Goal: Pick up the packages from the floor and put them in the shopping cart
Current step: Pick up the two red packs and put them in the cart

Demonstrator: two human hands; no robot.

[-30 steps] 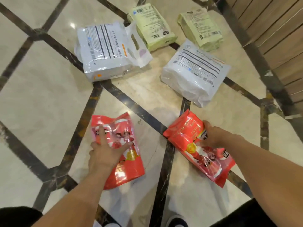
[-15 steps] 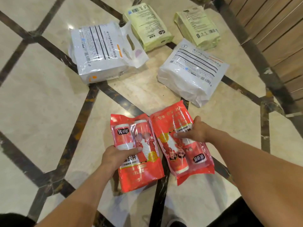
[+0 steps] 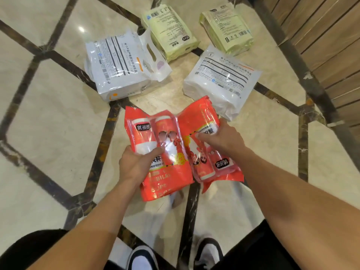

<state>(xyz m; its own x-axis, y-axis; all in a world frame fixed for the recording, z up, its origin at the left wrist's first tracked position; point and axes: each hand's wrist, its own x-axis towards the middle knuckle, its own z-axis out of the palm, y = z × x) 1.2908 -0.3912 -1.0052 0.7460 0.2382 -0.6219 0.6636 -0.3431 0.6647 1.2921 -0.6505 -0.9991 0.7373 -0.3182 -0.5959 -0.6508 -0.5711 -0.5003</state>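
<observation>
My left hand (image 3: 136, 164) grips a red package (image 3: 155, 145) of cups by its lower left side, lifted off the floor. My right hand (image 3: 222, 139) grips a second red package (image 3: 206, 162), held side by side with the first and touching it. On the floor beyond lie two white packages, one at the left (image 3: 116, 67) with a carry handle and one at the right (image 3: 220, 78). Two pale green packages, the left one (image 3: 169, 32) and the right one (image 3: 228, 28), lie at the far edge. No shopping cart is in view.
The floor is beige marble with dark inlaid strips (image 3: 101, 152). A wooden slatted wall (image 3: 321, 45) runs along the right side. My shoes (image 3: 144, 258) stand at the bottom of the view.
Both hands closed on the red packages, lifted them off the floor and brought them together in the middle, higher and closer to me than before.
</observation>
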